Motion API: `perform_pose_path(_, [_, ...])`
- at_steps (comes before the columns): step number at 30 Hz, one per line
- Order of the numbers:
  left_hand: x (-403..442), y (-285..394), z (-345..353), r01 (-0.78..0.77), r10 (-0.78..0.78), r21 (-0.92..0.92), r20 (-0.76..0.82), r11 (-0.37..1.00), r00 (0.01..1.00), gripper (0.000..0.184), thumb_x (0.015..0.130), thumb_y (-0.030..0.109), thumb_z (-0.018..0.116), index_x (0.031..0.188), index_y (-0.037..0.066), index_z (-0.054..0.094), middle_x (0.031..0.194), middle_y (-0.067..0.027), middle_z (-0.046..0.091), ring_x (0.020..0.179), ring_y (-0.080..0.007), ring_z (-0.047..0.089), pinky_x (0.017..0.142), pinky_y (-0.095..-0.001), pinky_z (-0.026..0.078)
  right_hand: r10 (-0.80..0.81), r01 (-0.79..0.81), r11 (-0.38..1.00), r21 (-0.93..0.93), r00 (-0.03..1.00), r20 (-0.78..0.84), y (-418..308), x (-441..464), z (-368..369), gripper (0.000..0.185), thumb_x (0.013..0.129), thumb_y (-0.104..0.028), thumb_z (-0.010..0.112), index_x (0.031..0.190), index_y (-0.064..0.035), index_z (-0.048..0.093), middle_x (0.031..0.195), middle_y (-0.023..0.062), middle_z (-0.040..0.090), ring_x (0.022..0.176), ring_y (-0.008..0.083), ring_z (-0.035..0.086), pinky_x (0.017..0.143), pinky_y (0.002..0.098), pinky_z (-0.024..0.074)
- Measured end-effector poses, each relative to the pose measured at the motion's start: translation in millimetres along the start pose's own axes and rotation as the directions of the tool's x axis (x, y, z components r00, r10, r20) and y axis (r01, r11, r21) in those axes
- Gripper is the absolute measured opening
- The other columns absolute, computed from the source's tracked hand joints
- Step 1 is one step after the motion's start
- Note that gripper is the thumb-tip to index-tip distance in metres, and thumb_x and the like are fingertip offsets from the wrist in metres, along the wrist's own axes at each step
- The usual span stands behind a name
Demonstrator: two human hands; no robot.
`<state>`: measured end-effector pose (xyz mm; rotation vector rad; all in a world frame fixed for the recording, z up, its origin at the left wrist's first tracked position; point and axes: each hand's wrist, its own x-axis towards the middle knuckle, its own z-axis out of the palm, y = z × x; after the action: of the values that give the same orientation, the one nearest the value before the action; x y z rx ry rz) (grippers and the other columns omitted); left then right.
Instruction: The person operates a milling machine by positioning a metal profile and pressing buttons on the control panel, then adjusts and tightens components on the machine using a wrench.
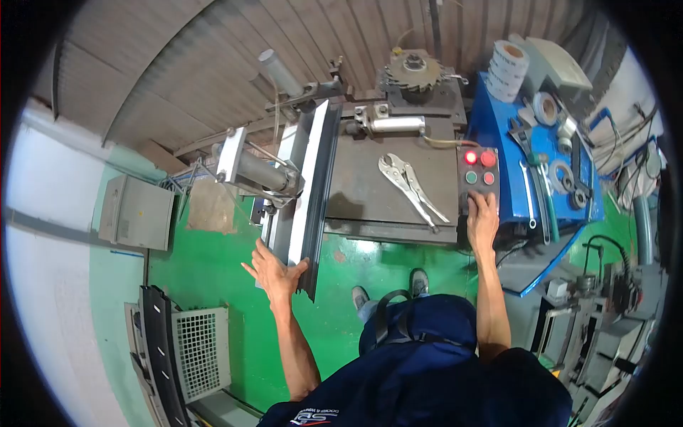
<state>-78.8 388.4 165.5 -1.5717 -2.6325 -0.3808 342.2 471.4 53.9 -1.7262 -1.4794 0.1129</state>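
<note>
My left hand (279, 276) is at the near end of a long black-and-white profile (321, 178), thumb against its right side and fingers at its left, some of them spread. The profile lies lengthwise on the machine, under a pneumatic clamp (260, 171). My right hand (483, 222) is at the lower end of a control box (488, 148), fingers bent around a small dark knob that they mostly hide. Above that hand, a red button (471, 156) is lit. Locking pliers (411, 188) lie on the metal machine table (356, 203) between my hands.
A toothed saw blade (414, 72) lies exposed at the back of the machine. On the right, a blue bench (516, 196) carries wrenches, tape rolls and a large white roll (508, 70). A grey cabinet (136, 212) stands left, and a mesh-sided frame (203, 349) at lower left.
</note>
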Motion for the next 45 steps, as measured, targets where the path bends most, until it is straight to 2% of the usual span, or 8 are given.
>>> perform_pose_path(11, [-1, -2, 1, -0.026, 0.026, 0.019, 0.006, 0.999, 1.0, 0.126, 0.05, 0.034, 0.097, 0.15, -0.004, 0.031, 0.139, -0.0267, 0.052, 0.137, -0.043, 0.045, 0.123, -0.063, 0.009, 0.202, -0.242, 0.949, 0.201, 0.959, 0.2, -3, -20, -14, 0.044, 0.092, -0.006, 0.066, 0.136, -0.0043, 0.058, 0.083, 0.0157, 0.061, 0.07, 0.0282, 0.058, 0.068, 0.0405, 0.0484])
perform_pose_path(18, [1, -14, 4, -0.047, 0.045, 0.099, 0.023, 0.994, 0.999, 0.127, 0.051, 0.038, 0.098, 0.151, -0.006, 0.031, 0.144, -0.0286, 0.05, 0.138, -0.0418, 0.045, 0.123, -0.0624, 0.011, 0.29, -0.315, 0.91, 0.27, 0.948, 0.128, -6, -48, -23, 0.015, 0.09, -0.013, 0.074, 0.094, 0.0011, 0.07, 0.076, 0.0139, 0.067, 0.062, 0.0232, 0.063, 0.061, 0.0376, 0.0499])
perform_pose_path(21, [4, -26, 18, -0.123, 0.126, 0.141, -0.011, 0.982, 0.992, 0.129, 0.051, 0.041, 0.097, 0.152, -0.006, 0.031, 0.144, -0.0277, 0.052, 0.137, -0.0404, 0.047, 0.122, -0.0618, 0.015, 0.281, -0.294, 0.934, 0.201, 0.955, 0.093, -4, -48, -32, 0.033, 0.091, -0.026, 0.076, 0.076, 0.0007, 0.064, 0.068, 0.0156, 0.064, 0.059, 0.0286, 0.062, 0.057, 0.0395, 0.0484])
perform_pose_path(29, [4, -16, 10, -0.063, 0.063, 0.097, 0.008, 0.993, 0.998, 0.129, 0.054, 0.039, 0.094, 0.156, -0.001, 0.027, 0.146, -0.0256, 0.049, 0.138, -0.0413, 0.046, 0.124, -0.0609, 0.013, 0.441, -0.443, 0.872, 0.21, 0.896, 0.057, 0, -30, -56, 0.024, 0.094, -0.017, 0.07, 0.084, 0.0037, 0.061, 0.076, 0.0177, 0.06, 0.064, 0.0294, 0.059, 0.061, 0.0414, 0.0463])
perform_pose_path(32, [3, -12, 4, -0.06, 0.056, 0.108, 0.043, 0.992, 0.998, 0.13, 0.056, 0.043, 0.093, 0.157, -0.001, 0.024, 0.15, -0.025, 0.046, 0.141, -0.0402, 0.043, 0.124, -0.061, 0.012, 0.401, -0.34, 0.895, 0.29, 0.897, -0.186, 24, -34, -60, 0.015, 0.093, -0.01, 0.068, 0.103, 0.0012, 0.064, 0.084, 0.0162, 0.065, 0.073, 0.0306, 0.064, 0.07, 0.0398, 0.0525])
perform_pose_path(35, [1, -12, 4, -0.093, 0.088, 0.11, 0.056, 0.99, 0.995, 0.133, 0.058, 0.049, 0.092, 0.158, -0.002, 0.021, 0.155, -0.0252, 0.039, 0.146, -0.0387, 0.037, 0.124, -0.0613, 0.011, 0.487, -0.479, 0.873, 0.089, 0.866, -0.117, 45, -43, -79, 0.033, 0.087, -0.005, 0.07, 0.119, -0.0019, 0.061, 0.107, 0.0172, 0.066, 0.094, 0.0326, 0.066, 0.083, 0.0425, 0.0538])
perform_pose_path(39, [-37, 13, -37, -0.308, 0.296, 0.143, 0.102, 0.941, 0.95, 0.116, 0.066, 0.049, 0.09, 0.152, -0.006, 0.033, 0.16, -0.0265, 0.03, 0.148, -0.0439, 0.03, 0.122, -0.0619, 0.016, 0.307, -0.314, 0.918, -0.243, 0.949, -0.066, 89, -53, -88, 0.041, 0.081, -0.005, 0.072, 0.12, -0.0039, 0.062, 0.117, 0.0194, 0.063, 0.114, 0.0397, 0.058, 0.099, 0.0485, 0.0469])
perform_pose_path(45, [-63, 88, -71, -0.334, 0.515, -0.529, 0.24, 0.78, 0.823, 0.072, 0.074, 0.026, 0.089, 0.134, 0.0, 0.06, 0.133, -0.0248, 0.061, 0.125, -0.0421, 0.058, 0.109, -0.0502, 0.045, 0.321, -0.248, 0.806, -0.537, 0.946, 0.045, 150, -17, -83, 0.042, 0.08, -0.004, 0.067, 0.12, -0.004, 0.058, 0.12, 0.0164, 0.059, 0.113, 0.041, 0.056, 0.091, 0.0546, 0.0488])
